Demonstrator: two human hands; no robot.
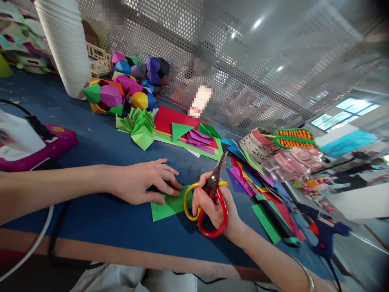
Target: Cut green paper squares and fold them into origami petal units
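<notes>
Near the table's front edge lies a green sheet of paper (165,209). My left hand (142,182) rests on it with the fingers stretched out over its upper left part. Scissors (215,178) with one red and one yellow handle are in my right hand (220,207), fingers wrapped around them. Their blades point up and away from me, above the table. The right part of the green paper is hidden behind the scissors and my right hand.
Folded green paper pieces (141,125) and a red sheet (173,120) lie behind my hands. Colourful paper balls (111,95) and a white stack (65,44) stand at the back left. To the right are coloured papers (243,178), a black tool (278,221) and a glue gun (326,231).
</notes>
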